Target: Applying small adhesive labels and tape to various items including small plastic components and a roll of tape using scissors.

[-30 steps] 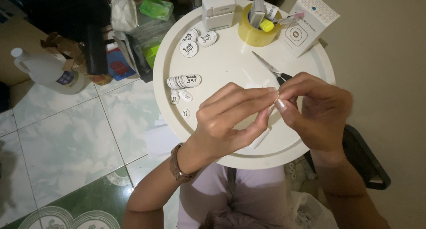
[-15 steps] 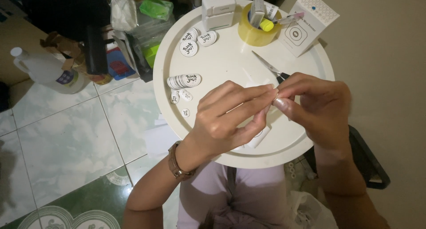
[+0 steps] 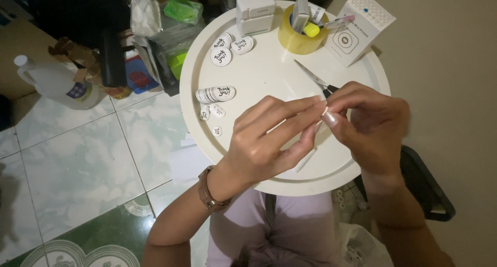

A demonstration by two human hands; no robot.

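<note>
Item in hand: a small white sticker piece point(image 3: 325, 110), pinched between the fingertips of your left hand point(image 3: 269, 140) and your right hand point(image 3: 370, 124), held just above the round white tabletop point(image 3: 248, 70), near its front right part. Fingers: on both hands the thumb and forefinger are pressed together on the piece, the other fingers loosely curled; whether the piece is one layer or two cannot be told at this size. Step, as judged: you appear to be peeling or separating the small piece from its backing, and the next move calls for a fine nail-edge grip and a slow pull so the piece does not tear or fold onto itself. Nearby stock: scissors point(image 3: 313, 78) lying closed on the tabletop just behind your right hand; a fanned row of round printed stickers point(image 3: 215, 94) to the left, with a few smaller round ones point(image 3: 212, 113) beside it; more round stickers point(image 3: 230, 48) farther back; a small white printer device point(image 3: 255, 13); a yellow tape roll point(image 3: 295, 39) holding pens; a white box point(image 3: 354, 29) at the right rim. A white strip point(image 3: 305, 160) lies under your left hand. Change against the earlier frames: both hands have stayed in nearly the same place, fingertips closing slightly tighter; the tabletop items have not moved.
</note>
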